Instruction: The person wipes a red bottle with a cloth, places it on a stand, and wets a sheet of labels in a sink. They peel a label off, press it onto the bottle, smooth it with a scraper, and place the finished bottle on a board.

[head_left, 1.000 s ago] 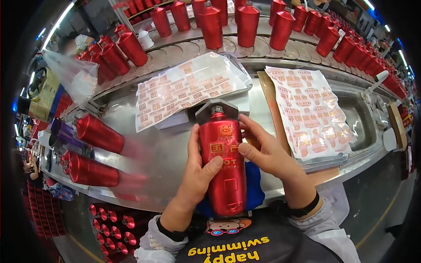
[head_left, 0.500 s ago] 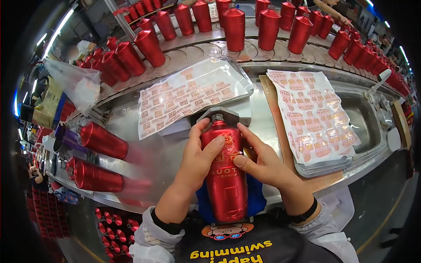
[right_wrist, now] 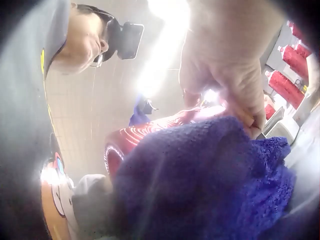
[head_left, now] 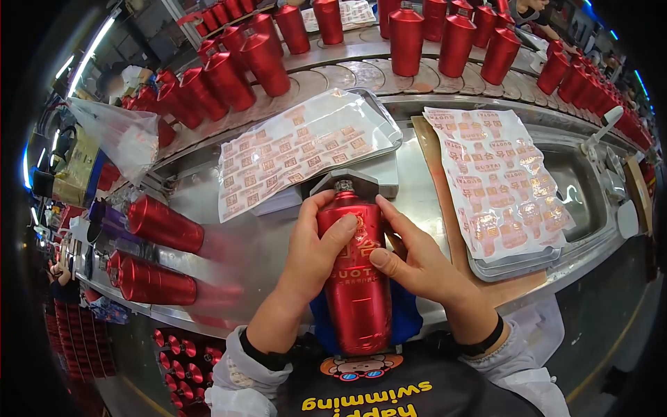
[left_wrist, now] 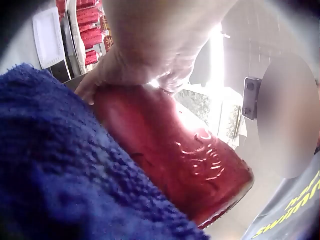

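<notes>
Head view: the left hand (head_left: 316, 254) and right hand (head_left: 417, 260) both grasped the red bottle (head_left: 356, 278), thumbs pressed on its front. The bottle lay on a blue cloth (head_left: 406, 316) at the steel table's (head_left: 271, 243) near edge, neck pointing away.

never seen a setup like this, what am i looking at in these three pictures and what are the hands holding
No machine here: a person wears three cameras. The head view looks down at a steel workbench. Both hands hold a red bottle lying on a blue towel: the left hand wraps one side, the right hand the other, thumbs pressing the gold label. Two sticker sheets lie behind. More red bottles stand on a conveyor beyond. The two wrist views look up from beneath, showing the same bottle and towel.
</notes>
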The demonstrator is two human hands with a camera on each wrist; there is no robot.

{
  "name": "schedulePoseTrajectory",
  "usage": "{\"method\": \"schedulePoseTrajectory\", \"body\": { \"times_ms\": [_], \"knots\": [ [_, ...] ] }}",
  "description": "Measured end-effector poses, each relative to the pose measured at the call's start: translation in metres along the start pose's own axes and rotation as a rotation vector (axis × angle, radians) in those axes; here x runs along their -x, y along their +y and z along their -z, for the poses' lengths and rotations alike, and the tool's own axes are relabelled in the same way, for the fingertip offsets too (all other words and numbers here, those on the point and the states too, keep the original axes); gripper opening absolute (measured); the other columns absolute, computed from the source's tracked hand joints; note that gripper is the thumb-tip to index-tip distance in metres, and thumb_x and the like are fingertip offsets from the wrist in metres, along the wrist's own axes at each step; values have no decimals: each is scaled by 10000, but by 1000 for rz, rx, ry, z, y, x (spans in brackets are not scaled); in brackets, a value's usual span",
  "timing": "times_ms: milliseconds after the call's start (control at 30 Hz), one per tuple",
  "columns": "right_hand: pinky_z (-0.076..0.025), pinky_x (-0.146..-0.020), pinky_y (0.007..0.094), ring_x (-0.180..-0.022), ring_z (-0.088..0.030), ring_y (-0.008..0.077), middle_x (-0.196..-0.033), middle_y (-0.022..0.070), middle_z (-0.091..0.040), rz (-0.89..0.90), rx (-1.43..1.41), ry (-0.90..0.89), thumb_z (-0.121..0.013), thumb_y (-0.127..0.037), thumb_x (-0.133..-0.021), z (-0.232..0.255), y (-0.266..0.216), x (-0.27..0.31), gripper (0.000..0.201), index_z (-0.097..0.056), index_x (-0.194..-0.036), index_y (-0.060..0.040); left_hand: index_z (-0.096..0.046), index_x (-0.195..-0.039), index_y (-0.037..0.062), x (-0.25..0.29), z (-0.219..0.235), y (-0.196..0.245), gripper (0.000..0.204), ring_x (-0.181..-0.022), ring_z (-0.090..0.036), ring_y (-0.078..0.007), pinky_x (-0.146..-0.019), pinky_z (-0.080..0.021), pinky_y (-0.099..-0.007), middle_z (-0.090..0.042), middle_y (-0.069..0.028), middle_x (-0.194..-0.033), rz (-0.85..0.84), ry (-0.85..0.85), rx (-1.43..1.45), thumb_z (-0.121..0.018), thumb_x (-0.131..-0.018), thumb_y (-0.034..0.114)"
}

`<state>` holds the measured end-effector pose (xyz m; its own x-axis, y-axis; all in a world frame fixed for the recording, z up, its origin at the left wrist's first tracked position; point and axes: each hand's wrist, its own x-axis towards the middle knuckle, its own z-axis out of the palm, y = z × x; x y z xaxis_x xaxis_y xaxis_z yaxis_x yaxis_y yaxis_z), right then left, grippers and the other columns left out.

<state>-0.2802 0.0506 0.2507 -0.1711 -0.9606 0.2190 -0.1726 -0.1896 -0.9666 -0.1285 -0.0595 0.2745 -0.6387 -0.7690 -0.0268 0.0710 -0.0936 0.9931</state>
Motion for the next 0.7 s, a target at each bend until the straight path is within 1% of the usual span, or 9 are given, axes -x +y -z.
{"method": "schedulePoseTrajectory", "body": {
  "times_ms": [200, 300, 400, 500, 700],
  "knots": [
    [-340, -1069, 397, -1311, -410, 392, -1378, 337, -395, -3, 33, -2, -615, -435, -901, 0, 1, -1, 822, -275, -1421, 103, -397, -1293, -58, 0, -1, 1, 519, -1018, -559, -144, -894, -468, -278, -565, -136, -1154, 5, 1, 120, -626, -910, 206],
    [-341, -1069, 399, -1307, -413, 395, -1378, 338, -394, -2, 19, 2, -609, -444, -902, 0, -2, 1, 823, -277, -1420, 103, -404, -1287, -58, -1, 1, 3, 520, -1013, -564, -143, -889, -473, -279, -572, -135, -1146, -10, -38, 76, -632, -909, 217],
    [-346, -1064, 398, -1302, -419, 393, -1376, 337, -396, -13, 20, 0, -607, -444, -903, 0, 0, 1, 822, -276, -1422, 100, -416, -1277, -58, -2, -1, 7, 518, -1004, -571, -144, -881, -478, -280, -581, -133, -1137, 2, -10, -116, -638, -907, 228],
    [-352, -1058, 399, -1294, -427, 391, -1373, 335, -400, 0, 34, 6, -604, -445, -905, -1, 3, -1, 821, -272, -1425, 96, -429, -1265, -60, -4, 0, 6, 517, -995, -578, -148, -874, -483, -280, -587, -132, -1132, 9, -12, -22, -646, -905, 241],
    [-365, -1046, 387, -1285, -442, 375, -1368, 320, -413, -17, 7, 6, -605, -441, -907, -2, 0, -2, 813, -272, -1433, 83, -439, -1271, -58, -6, 3, 1, 516, -1011, -566, -136, -890, -469, -277, -583, -129, -1140, 8, 2, -1, -630, -917, 264]
  ]
}}
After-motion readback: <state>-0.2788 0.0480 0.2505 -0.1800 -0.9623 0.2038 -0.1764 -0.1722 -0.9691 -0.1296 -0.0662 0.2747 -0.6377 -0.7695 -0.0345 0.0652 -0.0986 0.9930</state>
